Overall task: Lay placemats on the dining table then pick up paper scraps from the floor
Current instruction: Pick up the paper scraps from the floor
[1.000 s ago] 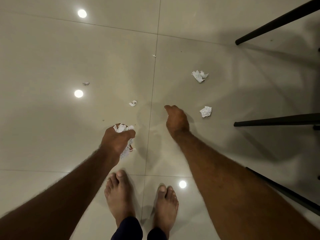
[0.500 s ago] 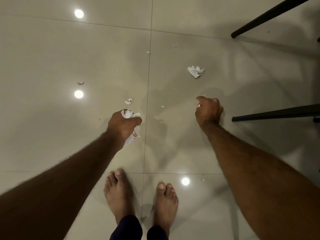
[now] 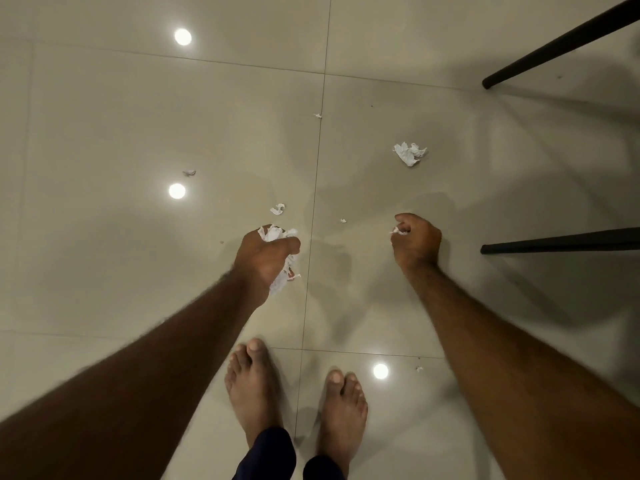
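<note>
On the glossy tiled floor (image 3: 104, 254), a tiny scrap (image 3: 189, 173) lies far left, then a small curled scrap (image 3: 277, 209). The left hand (image 3: 265, 252) has its grip closed around a wad of crumpled paper (image 3: 277, 233). The right hand (image 3: 417, 242) grip is fisted on a white scrap (image 3: 398, 231). Beyond it lies a larger crumpled scrap (image 3: 409, 153), near black chair legs (image 3: 561, 241)

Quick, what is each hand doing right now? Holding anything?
Left hand: closed on a bundle of paper scraps.
Right hand: closed on a small paper scrap that peeks out at the fingers.
</note>
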Motion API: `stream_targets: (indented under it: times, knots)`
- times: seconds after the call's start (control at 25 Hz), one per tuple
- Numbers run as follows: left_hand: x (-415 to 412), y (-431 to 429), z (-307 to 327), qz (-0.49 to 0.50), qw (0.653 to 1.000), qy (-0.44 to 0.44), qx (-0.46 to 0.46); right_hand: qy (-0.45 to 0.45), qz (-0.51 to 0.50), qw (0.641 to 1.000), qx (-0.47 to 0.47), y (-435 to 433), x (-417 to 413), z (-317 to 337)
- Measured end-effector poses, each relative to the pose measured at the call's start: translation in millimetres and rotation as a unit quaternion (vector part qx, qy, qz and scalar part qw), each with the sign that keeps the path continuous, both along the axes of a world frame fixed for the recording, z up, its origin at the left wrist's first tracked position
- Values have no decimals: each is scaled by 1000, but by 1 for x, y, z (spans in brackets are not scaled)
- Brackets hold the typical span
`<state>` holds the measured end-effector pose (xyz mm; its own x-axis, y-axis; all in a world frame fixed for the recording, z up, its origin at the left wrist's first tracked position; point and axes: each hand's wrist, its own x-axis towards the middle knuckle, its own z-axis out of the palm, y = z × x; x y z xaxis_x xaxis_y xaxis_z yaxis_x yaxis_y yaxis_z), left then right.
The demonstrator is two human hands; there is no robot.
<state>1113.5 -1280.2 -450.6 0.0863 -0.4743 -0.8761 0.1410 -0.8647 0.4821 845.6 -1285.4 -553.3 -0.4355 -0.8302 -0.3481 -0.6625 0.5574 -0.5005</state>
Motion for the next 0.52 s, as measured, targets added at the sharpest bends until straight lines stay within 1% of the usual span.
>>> stream_targets:
  times: [0.12, 0.2, 0.28, 0.4, 0.52]
  knots:
    - [-11, 2, 22, 33, 999, 38, 8, -142, -51, 988, -16, 8, 42, 50]
    - [-21, 3, 43, 42, 997, 62, 24, -228, -44, 972, -27, 13, 69, 85]
    - [-29, 3, 59, 52, 994, 95, 34, -291, -22, 956, -32, 18, 89, 112]
    - [-29, 1, 74, 80, 979, 186, 36, -322, -5, 946, -35, 19, 105, 137]
    - [-15, 0, 79, 91, 968, 229, 47, -338, 20, 941, -6, 18, 120, 149]
